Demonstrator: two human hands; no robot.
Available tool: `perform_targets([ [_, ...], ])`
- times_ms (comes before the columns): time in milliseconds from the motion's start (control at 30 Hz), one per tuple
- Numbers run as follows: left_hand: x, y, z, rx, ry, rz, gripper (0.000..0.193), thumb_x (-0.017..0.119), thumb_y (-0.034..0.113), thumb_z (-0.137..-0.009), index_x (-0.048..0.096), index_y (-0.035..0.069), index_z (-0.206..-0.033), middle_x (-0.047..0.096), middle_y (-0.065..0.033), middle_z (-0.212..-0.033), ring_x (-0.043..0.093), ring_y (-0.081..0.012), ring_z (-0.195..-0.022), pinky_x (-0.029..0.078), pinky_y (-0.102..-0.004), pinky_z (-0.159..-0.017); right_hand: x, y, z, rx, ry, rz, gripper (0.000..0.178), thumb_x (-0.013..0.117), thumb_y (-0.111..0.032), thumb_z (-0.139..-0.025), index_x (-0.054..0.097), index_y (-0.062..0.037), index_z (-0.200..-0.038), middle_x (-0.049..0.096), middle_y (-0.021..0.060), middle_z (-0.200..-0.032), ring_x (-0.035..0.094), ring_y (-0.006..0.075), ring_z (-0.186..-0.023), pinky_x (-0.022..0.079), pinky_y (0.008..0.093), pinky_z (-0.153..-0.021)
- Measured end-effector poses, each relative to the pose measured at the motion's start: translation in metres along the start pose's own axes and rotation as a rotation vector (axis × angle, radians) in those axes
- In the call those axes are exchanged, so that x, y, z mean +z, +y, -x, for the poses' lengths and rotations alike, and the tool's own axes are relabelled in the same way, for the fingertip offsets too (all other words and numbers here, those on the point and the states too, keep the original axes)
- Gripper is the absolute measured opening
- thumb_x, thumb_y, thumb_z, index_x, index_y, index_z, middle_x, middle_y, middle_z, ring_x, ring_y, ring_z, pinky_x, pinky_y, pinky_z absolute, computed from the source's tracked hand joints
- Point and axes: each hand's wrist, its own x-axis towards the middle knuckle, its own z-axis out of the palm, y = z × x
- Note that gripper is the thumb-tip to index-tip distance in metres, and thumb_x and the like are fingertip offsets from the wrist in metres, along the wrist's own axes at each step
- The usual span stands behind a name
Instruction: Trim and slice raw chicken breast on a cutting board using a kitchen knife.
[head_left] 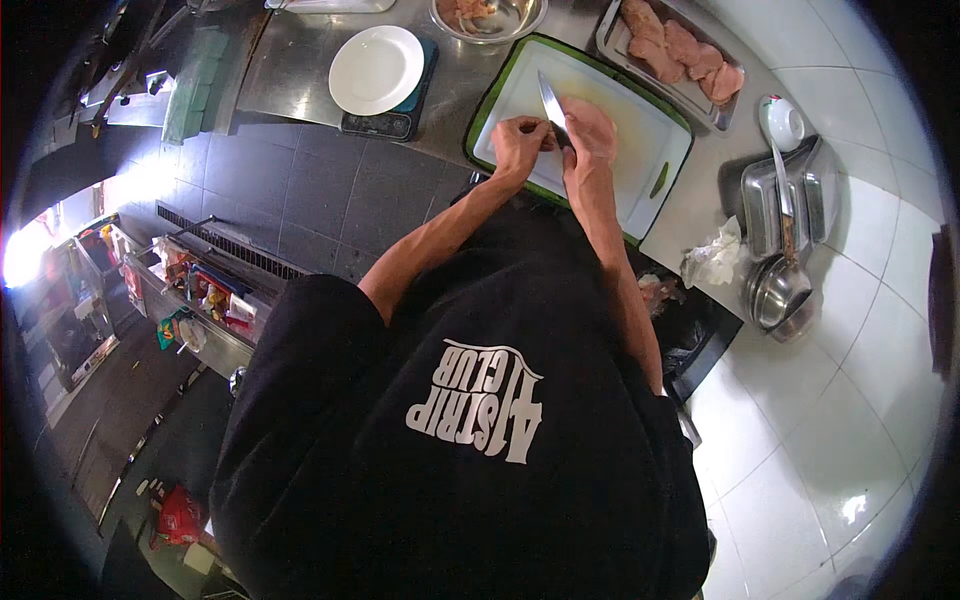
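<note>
My right hand (pixel 588 172) is closed round the dark handle of a kitchen knife (pixel 550 102), whose blade points away from me and a little left. Just beyond that hand lies a pale pink piece of raw meat (pixel 588 118), apparently chicken breast, partly covered by the hand. My left hand (pixel 520 145) is to the left of the knife handle, its fingers curled and pinched together; what they hold, if anything, is too small to make out. Both hands are over a white cutting board (pixel 636 150) with a green edge.
A steel tray (pixel 607 42) of raw meat pieces stands beyond the board. Left are a white plate (pixel 376 70) on a kitchen scale (pixel 385 124) and a steel bowl (pixel 520 28). Right are crumpled paper (pixel 714 256), steel trays (pixel 760 205), ladles (pixel 783 292) and a small white bowl (pixel 782 122).
</note>
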Motion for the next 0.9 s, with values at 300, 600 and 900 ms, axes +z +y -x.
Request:
perform_targets([
  [300, -0.002, -0.016, -0.008, 0.025, -0.006, -0.075, 0.017, 0.069, 0.008, -0.086, 0.073, -0.008, -0.088, 0.074, -0.0118, -0.073, 0.072, -0.0170, -0.063, 0.059, -0.0296, -0.064, -0.044, -0.042, 0.032, 0.273, -0.388, 0.379, 0.063, 0.053, -0.009, -0.096, 0.034, -0.0165, -0.155, 0.067, 0.0265, -0.079, 0.069, 0.0437, -0.077, 0.053, 0.0558, -0.071],
  [600, -0.007, -0.002, -0.008, 0.241, 0.056, -0.517, 0.028, 0.061, 0.006, -0.094, 0.062, -0.013, -0.115, 0.072, -0.0154, -0.097, 0.074, -0.0208, -0.070, 0.060, -0.0309, -0.061, -0.096, -0.060, 0.060, 0.410, -0.332, 0.102, 0.048, 0.048, -0.018, -0.101, 0.047, -0.0166, -0.148, 0.064, 0.0320, -0.086, 0.063, 0.0480, -0.073, 0.047, 0.0505, -0.066],
  [900, 0.026, 0.007, -0.031, -0.290, -0.145, 0.239, 0.021, 0.063, 0.003, -0.092, 0.067, -0.012, -0.107, 0.071, -0.0186, -0.087, 0.073, -0.0282, -0.067, 0.063, -0.0357, -0.059, -0.102, -0.049, 0.068, 0.628, -0.162, 0.001, 0.046, 0.049, -0.018, -0.102, 0.048, -0.0157, -0.148, 0.052, 0.0267, -0.066, 0.049, 0.0345, -0.052, 0.044, 0.0459, -0.059],
])
